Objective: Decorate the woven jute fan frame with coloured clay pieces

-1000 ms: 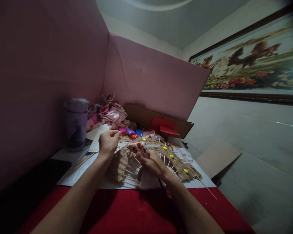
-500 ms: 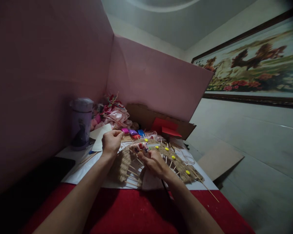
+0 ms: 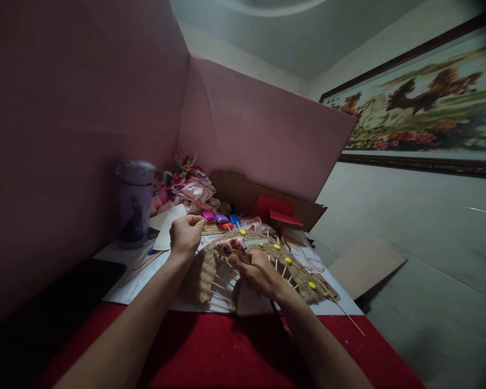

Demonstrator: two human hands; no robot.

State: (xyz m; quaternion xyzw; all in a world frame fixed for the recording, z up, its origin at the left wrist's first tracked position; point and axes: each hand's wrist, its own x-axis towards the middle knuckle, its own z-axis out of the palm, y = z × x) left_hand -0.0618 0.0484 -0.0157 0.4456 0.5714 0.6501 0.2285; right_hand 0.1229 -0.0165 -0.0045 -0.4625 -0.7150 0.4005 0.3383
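Observation:
My left hand (image 3: pixel 185 237) is raised over the left part of the woven piece, thumb and fingertips pinched together; whatever sits between them is too small to make out. In my right hand (image 3: pixel 259 270) is a flower-patterned glue gun (image 3: pixel 234 246), its nose towards the left. A whitish glue stick (image 3: pixel 258 241) pokes out of its back, and a dark cord (image 3: pixel 278 316) hangs below the hand. Under both hands lies an arched twine weaving (image 3: pixel 204 275) on thin wooden sticks. Several yellow oval pieces (image 3: pixel 288 260) dot its band.
White paper (image 3: pixel 119 289) covers part of the red tabletop (image 3: pixel 210 346). A purple tumbler (image 3: pixel 135 205) stands at the left. Behind are pink bundles (image 3: pixel 192 192), coloured packets (image 3: pixel 221 218), a red paper piece (image 3: pixel 285 218) and cardboard (image 3: pixel 243 186). A loose stick (image 3: pixel 350 319) crosses the right edge.
Both hands keep nearly the same pose, the left still pinched and the right still around the glue gun. The view has shifted very slightly.

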